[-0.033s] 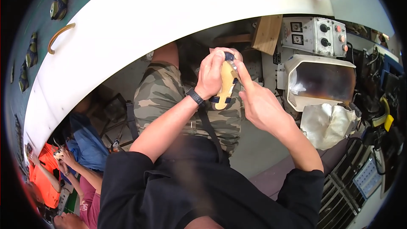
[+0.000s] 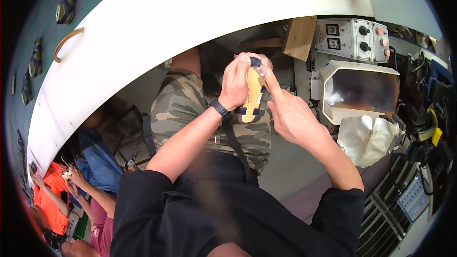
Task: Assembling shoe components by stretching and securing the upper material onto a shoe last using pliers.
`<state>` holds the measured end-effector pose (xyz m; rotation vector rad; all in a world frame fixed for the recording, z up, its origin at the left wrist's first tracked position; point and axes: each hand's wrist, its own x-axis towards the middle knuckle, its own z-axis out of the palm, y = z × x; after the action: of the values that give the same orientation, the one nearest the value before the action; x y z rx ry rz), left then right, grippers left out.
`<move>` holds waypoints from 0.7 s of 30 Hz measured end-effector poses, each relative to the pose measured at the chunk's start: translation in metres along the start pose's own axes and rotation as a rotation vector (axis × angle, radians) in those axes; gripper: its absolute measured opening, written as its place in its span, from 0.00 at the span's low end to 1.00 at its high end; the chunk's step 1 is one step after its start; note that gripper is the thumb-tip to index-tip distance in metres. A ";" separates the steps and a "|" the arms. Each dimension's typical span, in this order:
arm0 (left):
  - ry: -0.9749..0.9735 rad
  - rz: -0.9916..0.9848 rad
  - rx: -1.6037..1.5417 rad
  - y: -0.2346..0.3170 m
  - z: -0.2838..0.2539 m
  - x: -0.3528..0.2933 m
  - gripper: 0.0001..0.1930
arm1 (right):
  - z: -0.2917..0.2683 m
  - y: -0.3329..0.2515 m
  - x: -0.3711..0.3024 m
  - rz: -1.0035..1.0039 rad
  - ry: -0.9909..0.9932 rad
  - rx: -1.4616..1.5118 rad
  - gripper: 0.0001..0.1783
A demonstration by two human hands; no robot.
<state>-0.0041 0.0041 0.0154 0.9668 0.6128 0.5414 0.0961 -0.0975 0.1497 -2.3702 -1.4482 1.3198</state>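
Over my lap, my left hand (image 2: 234, 85) is closed around a sandal (image 2: 252, 93). Its tan sole side faces up, with dark blue material at the toe end and straps folded over the edges. My right hand (image 2: 296, 118) is on the right side of the sandal, index finger stretched along a thin metal tool (image 2: 260, 71) near the dark toe end. The tool's handle is hidden in my fingers, so its exact kind does not show.
Ahead curves a white tabletop (image 2: 157, 28); camouflage-patterned shoes (image 2: 65, 10) lie on the green surface beyond. At right stand a control box (image 2: 357, 39), a pale housing with a browned window (image 2: 362, 93) and crinkled silvery sheet (image 2: 366, 142). Co-workers' hands (image 2: 71, 176) work at lower left.
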 end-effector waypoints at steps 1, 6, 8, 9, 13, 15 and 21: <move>0.000 0.004 0.001 -0.001 0.000 0.002 0.23 | -0.002 0.000 0.005 -0.028 -0.012 -0.053 0.44; 0.010 0.026 0.019 -0.007 0.000 0.005 0.23 | -0.034 -0.003 -0.002 0.133 -0.192 0.183 0.44; -0.004 0.034 0.018 -0.005 -0.001 0.004 0.23 | -0.053 -0.014 -0.008 0.188 -0.226 0.360 0.42; -0.022 0.009 -0.007 -0.003 -0.001 0.004 0.22 | -0.059 -0.020 -0.010 0.192 -0.230 0.364 0.42; -0.014 0.011 -0.019 0.001 -0.009 0.003 0.22 | -0.052 -0.016 0.004 -0.139 0.312 0.360 0.39; 0.000 -0.005 0.020 -0.013 -0.002 0.006 0.22 | -0.017 0.002 0.018 -0.184 0.575 0.534 0.39; 0.035 0.028 0.099 -0.017 -0.005 0.005 0.21 | -0.014 0.004 0.024 -0.112 0.411 0.241 0.41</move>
<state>-0.0011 0.0027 -0.0029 1.0617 0.6636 0.5578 0.1125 -0.0766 0.1416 -2.1978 -1.2061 0.8573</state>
